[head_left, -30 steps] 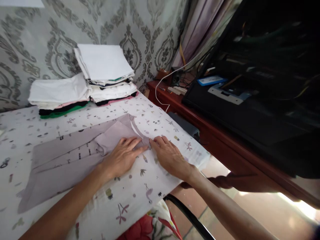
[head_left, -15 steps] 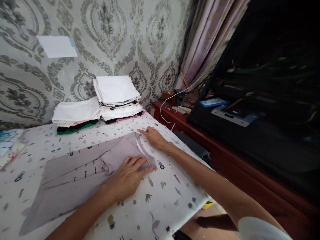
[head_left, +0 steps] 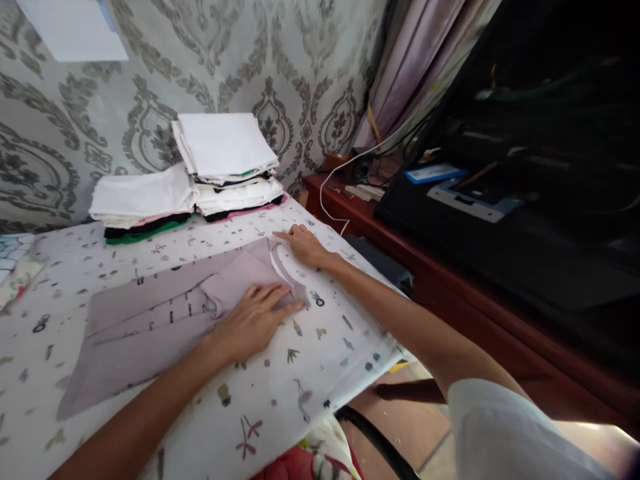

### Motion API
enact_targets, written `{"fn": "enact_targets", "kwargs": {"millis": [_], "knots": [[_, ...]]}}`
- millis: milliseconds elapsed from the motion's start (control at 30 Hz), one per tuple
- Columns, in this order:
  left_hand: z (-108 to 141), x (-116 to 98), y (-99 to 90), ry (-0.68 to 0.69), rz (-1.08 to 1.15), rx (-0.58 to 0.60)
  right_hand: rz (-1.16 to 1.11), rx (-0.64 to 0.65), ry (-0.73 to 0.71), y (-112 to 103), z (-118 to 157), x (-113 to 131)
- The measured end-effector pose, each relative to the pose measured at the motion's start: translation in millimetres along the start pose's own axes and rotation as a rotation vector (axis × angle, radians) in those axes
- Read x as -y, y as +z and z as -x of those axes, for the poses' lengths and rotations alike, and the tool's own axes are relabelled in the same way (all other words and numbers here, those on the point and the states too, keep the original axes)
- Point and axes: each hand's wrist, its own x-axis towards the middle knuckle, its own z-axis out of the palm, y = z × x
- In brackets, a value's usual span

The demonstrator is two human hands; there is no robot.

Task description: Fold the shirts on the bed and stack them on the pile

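A mauve-grey shirt (head_left: 145, 353) lies on the white patterned sheet (head_left: 200, 427), its sides folded inward over the middle and its white-edged neckline toward the right. My left hand (head_left: 255, 320) rests flat on the folded sleeve part near the neckline, fingers spread. Beside the upper corner of the neckline, my right hand (head_left: 303, 245) touches down with its index finger stretched out and the other fingers bent.
Behind the shirt stand a tall stack of folded clothes (head_left: 225, 147) and a lower stack (head_left: 140, 197). At the right is a dark red cabinet (head_left: 360, 220) with a large dark screen (head_left: 525, 233). A white cable (head_left: 323, 193) hangs there.
The camera view has tilted downward, so the stacks and wall sit higher in the picture. Both hands have kept about the same place on and beside the shirt.
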Motion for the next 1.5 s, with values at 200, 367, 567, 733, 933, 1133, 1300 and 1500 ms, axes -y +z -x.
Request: {"fn": "enact_targets", "kwargs": {"millis": [200, 367, 567, 733, 933, 1133, 1300, 1500], "knots": [[11, -4, -18.3, -0.056, 0.078, -0.036, -0.27, -0.172, -0.111, -12, 35, 51], [32, 12, -24.5, -0.247, 0.023, -0.086, -0.485, -0.051, -0.381, -4, 37, 101], [75, 36, -5.3, -0.452, 0.023, -0.002, -0.248, -0.08, -0.406, 39, 29, 109], [104, 34, -9.1, -0.557, 0.07, 0.007, -0.177, -0.102, -0.447, 47, 28, 104], [149, 36, -30.7, -0.678, 0.123, 0.036, -0.198, -0.092, -0.429, 43, 29, 104], [177, 67, -66.6, -0.718, 0.33, 0.021, -0.275, -0.061, -0.501, 24, 34, 142], [175, 95, -88.9, -0.734, 0.645, 0.265, -0.318, 0.096, -0.638, 28, 27, 180], [207, 104, -97.6, -0.809, 1.025, 0.187, -0.415, 0.172, -0.619, 37, 23, 179]]}}
